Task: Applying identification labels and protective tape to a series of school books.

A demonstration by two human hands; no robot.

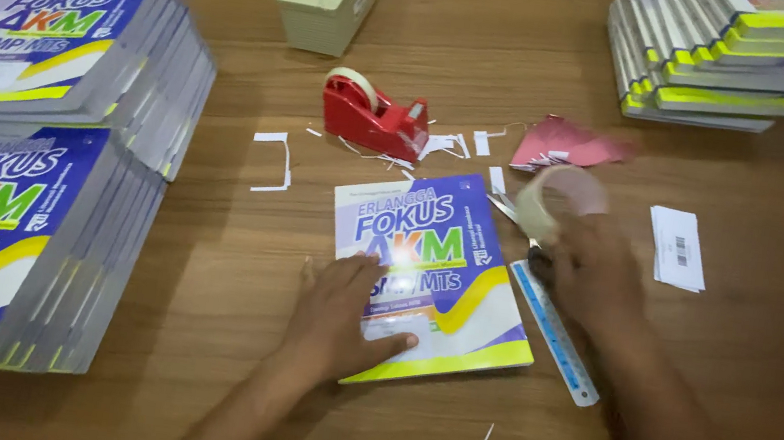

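Pinning the book [436,266] flat at table [752,399] centre, the left hand [339,319] lies open; right hand [597,272] grips a tape roll [556,201]. Judgement: keep the cover steady and the tape square.

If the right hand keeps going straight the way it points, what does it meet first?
The right hand, holding a tape roll, points up-left; likely first the paper scraps, then the red tape dispenser. Depth is unclear.

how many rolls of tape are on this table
2. One sits in the red tape dispenser behind the book; the other, a wide clear roll, is in the right hand. More may lie out of view.
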